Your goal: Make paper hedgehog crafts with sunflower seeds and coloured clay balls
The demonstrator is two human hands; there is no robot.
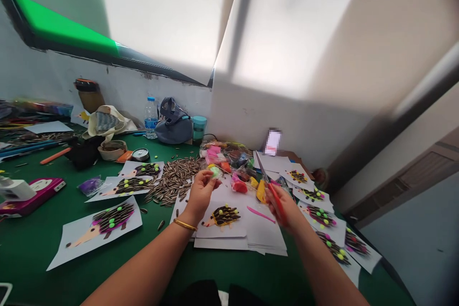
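Note:
My right hand point(283, 208) grips scissors with red handles point(275, 201); their metal blades point up and away from me. My left hand point(201, 193), a gold bangle at its wrist, has its fingertips drawn together beside a pale green lump point(215, 171) in clear wrap. Whether those fingers hold anything is too small to tell. Between my forearms lies a paper with a hedgehog picture point(224, 215), its body covered in striped seeds and yellow-green dots, on a stack of white sheets point(263, 239). A pink strip point(261, 214) rests on the sheets to its right.
Striped sunflower seeds point(175, 179) are heaped left of the papers. Bagged coloured clay point(240, 185) lies behind. More hedgehog pictures point(103, 222) flank both sides. A water bottle point(151, 119), grey bag point(174, 126) and propped phone point(273, 142) stand along the wall.

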